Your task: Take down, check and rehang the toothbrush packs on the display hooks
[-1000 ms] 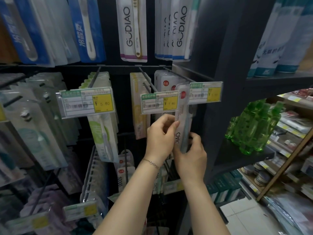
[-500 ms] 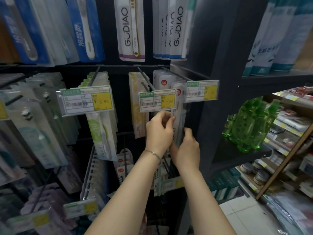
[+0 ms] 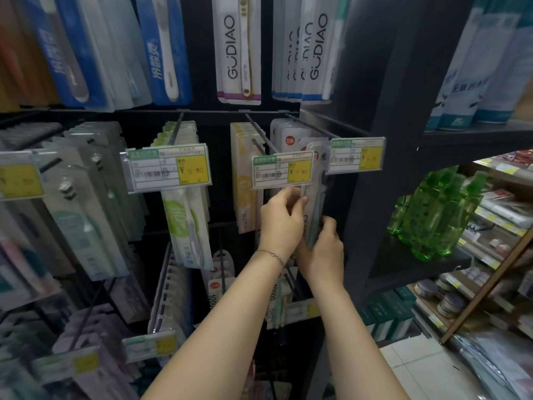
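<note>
A slim white toothbrush pack [image 3: 314, 197] stands upright between two price tags, its top near the right-hand display hook [image 3: 314, 127]. My left hand [image 3: 281, 219] pinches the pack's left edge just under the middle price tag [image 3: 282, 170]. Lower down, my right hand [image 3: 324, 252] grips the pack's bottom part from the right. Several more white packs [image 3: 284, 134] hang behind on the same hook. I cannot tell whether the held pack's hole is on the hook.
Yellow packs [image 3: 243, 174] hang on the neighbouring hook, green-white packs [image 3: 184, 226] further left. GUDIAO packs [image 3: 239, 50] hang above. A dark shelf post [image 3: 375, 168] stands close on the right, with green bottles [image 3: 432, 215] on its shelf. More hooks and tags sit below.
The pack has gone up and back towards the right hook, edge-on to me now. Both hands followed it, the right hand sliding lower on the pack.
</note>
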The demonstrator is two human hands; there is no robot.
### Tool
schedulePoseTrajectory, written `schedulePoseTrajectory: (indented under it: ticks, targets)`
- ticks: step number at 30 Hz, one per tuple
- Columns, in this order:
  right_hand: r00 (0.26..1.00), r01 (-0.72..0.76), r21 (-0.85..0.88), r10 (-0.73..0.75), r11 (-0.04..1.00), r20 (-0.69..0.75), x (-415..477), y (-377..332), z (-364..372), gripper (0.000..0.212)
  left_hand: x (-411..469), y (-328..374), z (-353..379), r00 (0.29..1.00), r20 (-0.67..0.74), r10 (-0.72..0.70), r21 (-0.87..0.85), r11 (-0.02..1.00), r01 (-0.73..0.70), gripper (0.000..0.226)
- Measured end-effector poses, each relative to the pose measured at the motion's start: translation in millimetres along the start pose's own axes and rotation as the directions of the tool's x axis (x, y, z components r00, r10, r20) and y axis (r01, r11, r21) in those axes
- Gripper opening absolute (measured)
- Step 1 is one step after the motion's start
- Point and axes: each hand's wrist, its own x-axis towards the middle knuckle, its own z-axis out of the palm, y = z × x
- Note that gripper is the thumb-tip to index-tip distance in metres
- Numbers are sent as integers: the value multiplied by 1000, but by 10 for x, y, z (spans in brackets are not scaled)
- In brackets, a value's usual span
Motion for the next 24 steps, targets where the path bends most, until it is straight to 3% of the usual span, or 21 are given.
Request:
schedulePoseTrajectory:
  ticks: [6, 13, 18, 24]
  targets:
    - [999, -12, -67, 14, 998, 29, 77, -70, -35, 48, 65, 10, 1, 995, 13, -100, -50, 994, 101, 14]
    - [991, -103, -145, 114, 984, 71, -71, -7, -62, 74, 10, -31, -25, 987, 27, -159, -147, 976, 161, 17]
    - [999, -23, -257, 30, 966, 22, -297, 1, -49, 52, -117, -109, -130, 978, -1, -209, -185, 961, 206, 22]
    - [998, 44, -387, -23, 921, 57, -477, 5, -19, 37, -369, -246, -420, 991, 14, -136, 43, 990, 135, 13]
